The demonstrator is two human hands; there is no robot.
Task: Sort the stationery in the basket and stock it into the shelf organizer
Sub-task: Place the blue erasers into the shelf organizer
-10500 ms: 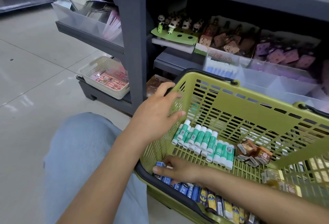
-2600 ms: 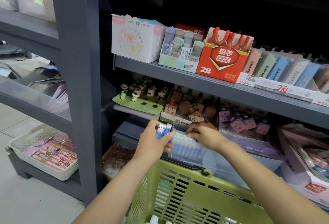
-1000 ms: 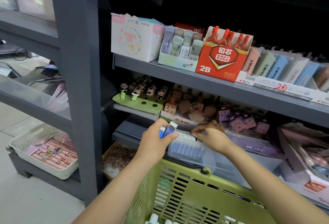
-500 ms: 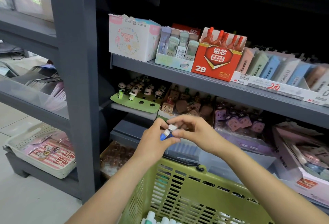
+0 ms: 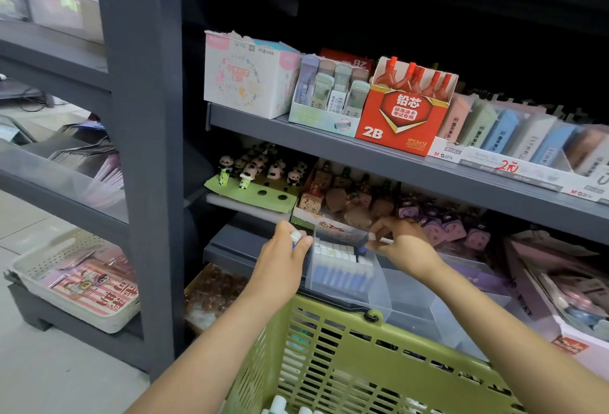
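- Head view looked down past both my forearms at the grey shelving, with the green basket (image 5: 333, 347) just below my hands.
- My left hand (image 5: 283, 260) was curled around a small blue item with a white cap (image 5: 296, 236), the cap poking out above my thumb and forefinger.
- My right hand (image 5: 400, 245) pinched another blue item (image 5: 362, 250) between thumb and fingertips, right at the far right corner of the clear organizer compartment (image 5: 379, 285).
- Between my two hands, that compartment held a row of blue items with white tops (image 5: 339, 265), standing upright and packed side by side.
- To the right of my right wrist, the neighbouring clear compartments (image 5: 415, 301) sat side by side along the same shelf; I could not tell what lay in them.
- Below my wrists, white and teal caps (image 5: 278, 402) showed at the bottom of the basket near its left wall.
- Beyond my left hand stood panda figures (image 5: 250, 168) on a green card.
- Beyond my right hand sat brown and purple charms (image 5: 428, 216) in display boxes.
- Well above both hands, the upper shelf carried a red 2B lead box (image 5: 400, 117) and a pastel carton (image 5: 247, 81).
- Far out to the left of my left arm, a white woven tray (image 5: 29, 268) held striped packets.
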